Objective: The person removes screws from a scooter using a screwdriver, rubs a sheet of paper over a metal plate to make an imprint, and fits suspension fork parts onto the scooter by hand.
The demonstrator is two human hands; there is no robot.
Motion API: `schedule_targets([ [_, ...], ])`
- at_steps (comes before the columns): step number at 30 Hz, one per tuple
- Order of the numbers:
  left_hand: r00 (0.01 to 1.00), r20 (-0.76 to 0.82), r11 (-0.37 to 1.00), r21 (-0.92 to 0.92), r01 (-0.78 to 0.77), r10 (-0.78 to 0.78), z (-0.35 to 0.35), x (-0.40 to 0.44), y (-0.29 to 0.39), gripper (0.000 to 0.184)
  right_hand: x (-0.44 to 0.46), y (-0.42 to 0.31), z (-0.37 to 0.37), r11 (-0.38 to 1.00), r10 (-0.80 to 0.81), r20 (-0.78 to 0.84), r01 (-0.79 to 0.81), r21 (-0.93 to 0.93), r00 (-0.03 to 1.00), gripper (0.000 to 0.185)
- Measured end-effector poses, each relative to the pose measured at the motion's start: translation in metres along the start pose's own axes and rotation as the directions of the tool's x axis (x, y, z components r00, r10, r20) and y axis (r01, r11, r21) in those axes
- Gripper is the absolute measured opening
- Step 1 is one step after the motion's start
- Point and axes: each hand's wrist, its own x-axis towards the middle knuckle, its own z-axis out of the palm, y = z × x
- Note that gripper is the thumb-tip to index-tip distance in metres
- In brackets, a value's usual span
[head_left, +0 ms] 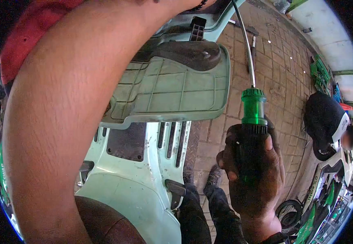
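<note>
My right hand [255,162] is closed around the black and green handle of a long screwdriver [253,106]. Its thin metal shaft points up and away, and the tip lies beyond the top edge. My left arm [58,110] reaches across the upper left. Only a sliver of my left hand [212,2] shows past a dark bracelet, and its fingers are out of sight. Under the arm is a mint-green scooter [123,183] with a ribbed pale green plastic panel [166,91]. A dark brown rounded piece [200,55] lies against the panel's upper part.
Brick paving [282,77] runs along the right, where a dark-handled tool [253,53] lies. A green crate [319,73] stands by the wall. Farther right are a person [349,136], a white and green motorbike [316,189] and a tyre [288,215]. The dark scooter seat [107,223] is below.
</note>
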Motion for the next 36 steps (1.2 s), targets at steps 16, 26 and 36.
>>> schedule_targets([
  [16,0.999,0.035,0.997,0.075,-0.027,0.024,0.000,0.003,0.000,0.025,0.016,0.008,0.003,0.998,-0.054,-0.014,0.054,-0.015,0.998,0.037],
  [26,1.000,-0.010,0.993,-0.113,0.019,-0.020,-0.001,-0.005,0.001,0.027,0.014,0.004,0.018,0.998,0.044,-0.040,-0.042,0.056,0.998,0.028],
  [36,0.911,0.412,0.497,-0.786,0.369,-0.026,0.006,-0.034,-0.001,0.039,0.005,0.001,0.062,0.564,0.363,0.151,-0.346,0.750,0.919,0.039],
])
